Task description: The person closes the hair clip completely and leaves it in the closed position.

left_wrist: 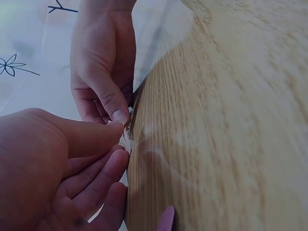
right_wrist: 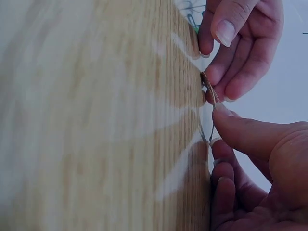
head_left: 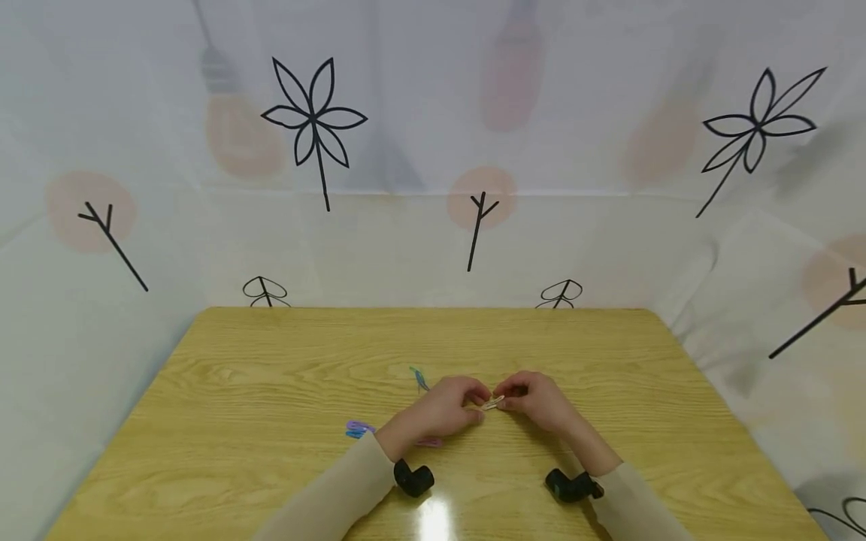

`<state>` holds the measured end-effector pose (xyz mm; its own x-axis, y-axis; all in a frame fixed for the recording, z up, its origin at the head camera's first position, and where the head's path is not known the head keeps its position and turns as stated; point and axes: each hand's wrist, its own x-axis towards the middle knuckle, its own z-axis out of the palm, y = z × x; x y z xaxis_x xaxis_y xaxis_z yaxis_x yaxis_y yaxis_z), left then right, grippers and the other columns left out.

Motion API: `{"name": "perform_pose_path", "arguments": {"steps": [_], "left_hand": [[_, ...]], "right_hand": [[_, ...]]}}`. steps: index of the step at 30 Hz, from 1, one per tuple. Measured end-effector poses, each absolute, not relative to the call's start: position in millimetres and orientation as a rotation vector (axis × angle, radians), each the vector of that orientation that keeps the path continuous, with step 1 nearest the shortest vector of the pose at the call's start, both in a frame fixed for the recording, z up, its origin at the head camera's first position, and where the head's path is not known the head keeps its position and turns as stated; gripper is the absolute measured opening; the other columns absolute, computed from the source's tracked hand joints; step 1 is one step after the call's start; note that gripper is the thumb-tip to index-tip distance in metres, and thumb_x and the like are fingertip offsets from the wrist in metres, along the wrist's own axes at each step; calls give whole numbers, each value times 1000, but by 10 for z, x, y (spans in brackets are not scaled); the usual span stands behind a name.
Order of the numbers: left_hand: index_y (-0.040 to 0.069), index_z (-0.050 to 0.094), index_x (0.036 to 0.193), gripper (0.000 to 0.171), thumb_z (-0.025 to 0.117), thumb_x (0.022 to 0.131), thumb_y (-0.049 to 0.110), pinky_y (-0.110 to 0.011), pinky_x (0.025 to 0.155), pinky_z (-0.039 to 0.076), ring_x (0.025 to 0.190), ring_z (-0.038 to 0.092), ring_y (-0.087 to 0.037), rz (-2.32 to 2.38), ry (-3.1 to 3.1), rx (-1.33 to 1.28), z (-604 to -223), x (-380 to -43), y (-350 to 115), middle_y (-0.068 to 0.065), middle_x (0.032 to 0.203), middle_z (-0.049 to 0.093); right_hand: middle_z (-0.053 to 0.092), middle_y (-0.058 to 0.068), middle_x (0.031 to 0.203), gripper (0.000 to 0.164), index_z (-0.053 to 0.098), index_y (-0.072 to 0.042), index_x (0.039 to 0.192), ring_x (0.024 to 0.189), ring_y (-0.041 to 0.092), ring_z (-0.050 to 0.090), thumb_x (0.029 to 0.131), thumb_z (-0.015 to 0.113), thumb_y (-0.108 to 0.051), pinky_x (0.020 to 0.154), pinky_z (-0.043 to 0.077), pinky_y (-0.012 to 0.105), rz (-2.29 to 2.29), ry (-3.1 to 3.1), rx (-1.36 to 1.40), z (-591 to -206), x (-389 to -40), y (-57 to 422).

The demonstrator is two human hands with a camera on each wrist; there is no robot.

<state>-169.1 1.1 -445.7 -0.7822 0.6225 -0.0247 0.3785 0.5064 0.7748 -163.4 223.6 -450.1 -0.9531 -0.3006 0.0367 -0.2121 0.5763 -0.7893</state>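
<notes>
The left hand (head_left: 448, 406) and wrist (head_left: 398, 436) partly hide the purple and blue pieces (head_left: 358, 427) beneath them. The pale piece (head_left: 495, 403) between the hands is too small to identify. The table (head_left: 575, 346) and both sleeves (head_left: 338, 481) are cut off on the near side.

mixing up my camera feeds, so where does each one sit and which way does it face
Head: worn on the head, facing forward and down at the table; left hand, right hand and sleeves show.
Left wrist: worn there, looking past the near left hand toward the right.
Right wrist: worn there, looking past the near right hand toward the left.
Both wrist views share the table and both hands.
</notes>
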Motion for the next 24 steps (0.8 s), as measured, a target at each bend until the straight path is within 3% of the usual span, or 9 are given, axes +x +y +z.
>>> {"name": "perform_pose_path", "arguments": {"steps": [16, 24], "left_hand": [[15, 70, 113, 22, 74, 91, 18, -26, 83, 49, 94, 61, -5, 1183, 2480, 821, -4470, -1688, 60, 10, 100, 67], [15, 71, 110, 20, 75, 90, 15, -24, 80, 49, 88, 60, -2, 1185, 2520, 827, -4494, -1695, 103, 11, 95, 66]], "right_hand": [[68, 2, 93, 15, 76, -7, 99, 81, 17, 58, 89, 77, -18, 69, 47, 28, -1359, 2665, -464, -4490, -1604, 2208], [70, 0, 92, 10, 77, -10, 96, 80, 16, 56, 90, 76, -18, 68, 46, 28, -1361, 2674, -357, -4505, -1611, 2177]]}}
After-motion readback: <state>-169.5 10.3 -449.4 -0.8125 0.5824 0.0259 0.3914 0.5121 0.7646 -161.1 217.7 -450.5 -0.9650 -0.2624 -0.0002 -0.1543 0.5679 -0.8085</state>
